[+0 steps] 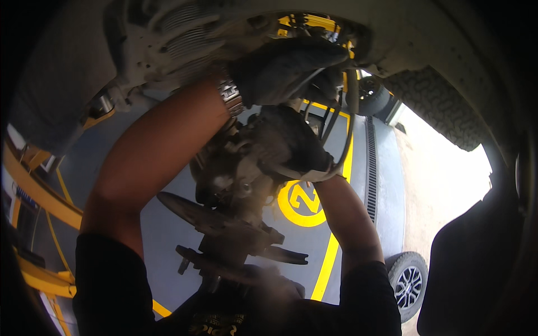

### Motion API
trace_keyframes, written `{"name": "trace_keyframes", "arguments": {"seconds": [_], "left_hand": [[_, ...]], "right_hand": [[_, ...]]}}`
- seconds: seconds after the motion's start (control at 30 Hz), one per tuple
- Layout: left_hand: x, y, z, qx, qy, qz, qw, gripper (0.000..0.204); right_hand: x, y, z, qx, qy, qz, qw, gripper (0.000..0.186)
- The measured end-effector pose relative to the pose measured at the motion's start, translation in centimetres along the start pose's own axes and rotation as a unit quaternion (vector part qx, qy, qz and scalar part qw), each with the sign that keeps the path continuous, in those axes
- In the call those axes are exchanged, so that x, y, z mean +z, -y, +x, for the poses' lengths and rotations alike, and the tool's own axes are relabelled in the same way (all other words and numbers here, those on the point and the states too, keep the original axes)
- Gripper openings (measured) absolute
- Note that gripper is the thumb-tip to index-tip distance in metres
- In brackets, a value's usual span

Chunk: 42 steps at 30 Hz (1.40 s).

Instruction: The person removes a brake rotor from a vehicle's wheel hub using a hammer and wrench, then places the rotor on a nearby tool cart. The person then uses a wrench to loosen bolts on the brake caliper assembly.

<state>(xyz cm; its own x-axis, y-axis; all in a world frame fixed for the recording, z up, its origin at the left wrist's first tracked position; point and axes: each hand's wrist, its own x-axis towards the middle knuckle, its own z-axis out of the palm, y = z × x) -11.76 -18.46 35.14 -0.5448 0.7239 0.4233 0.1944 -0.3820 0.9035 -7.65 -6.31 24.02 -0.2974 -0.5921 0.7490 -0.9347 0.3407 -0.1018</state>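
Observation:
Both my hands wear dark gloves and are raised under a wheel arch. My left hand (288,67), below a metal wristwatch (230,96), reaches rightward with its fingers stretched out beside dark parts in the arch. Lower down, my right hand (297,137) curls its fingers at the upper end of the dirty wheel hub assembly (241,173); what they close on is hidden. A dark hose (352,106) loops down past the right wrist. The brake disc (196,215) appears edge-on beneath, partly smeared by haze.
Overhead curves the wheel arch liner (437,33), with a treaded tyre (440,103) at upper right. Yellow lift arms (42,179) stand at left. A loose wheel (408,285) is at lower right, near a floor grate (371,168). Yellow lines (325,269) mark the grey floor.

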Motion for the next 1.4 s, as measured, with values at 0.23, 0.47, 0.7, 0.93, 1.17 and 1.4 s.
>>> {"name": "trace_keyframes", "arguments": {"seconds": [0.23, 0.47, 0.7, 0.93, 1.17, 1.4], "left_hand": [[1.8, 1.1, 0.0, 0.257, -0.152, 0.642, 0.706, 0.025], [-3.2, -1.6, -1.8, 0.253, 0.165, 0.619, 0.725, 0.033], [-3.7, -4.3, -0.7, 0.060, 0.124, 0.587, 0.798, 0.030], [-5.4, -1.4, -1.1, -0.003, 0.092, 0.480, 0.873, 0.026], [-5.8, -3.6, -2.8, 0.042, 0.113, 0.568, 0.814, 0.032], [-4.6, -2.0, -2.1, 0.019, 0.107, 0.651, 0.751, 0.023]], "right_hand": [[1.0, -1.9, -1.7, 0.009, -0.070, 0.022, 0.997, 0.062], [0.8, -1.4, 0.4, -0.033, -0.014, -0.022, 0.999, 0.058], [1.5, -1.5, -1.0, -0.022, -0.107, 0.072, 0.991, 0.071], [3.3, -2.7, -0.4, -0.013, -0.173, 0.168, 0.970, 0.058], [2.8, -1.5, 0.3, -0.039, -0.131, 0.100, 0.986, 0.063], [1.1, -1.0, 1.0, -0.062, -0.053, -0.077, 0.994, 0.049]]}}
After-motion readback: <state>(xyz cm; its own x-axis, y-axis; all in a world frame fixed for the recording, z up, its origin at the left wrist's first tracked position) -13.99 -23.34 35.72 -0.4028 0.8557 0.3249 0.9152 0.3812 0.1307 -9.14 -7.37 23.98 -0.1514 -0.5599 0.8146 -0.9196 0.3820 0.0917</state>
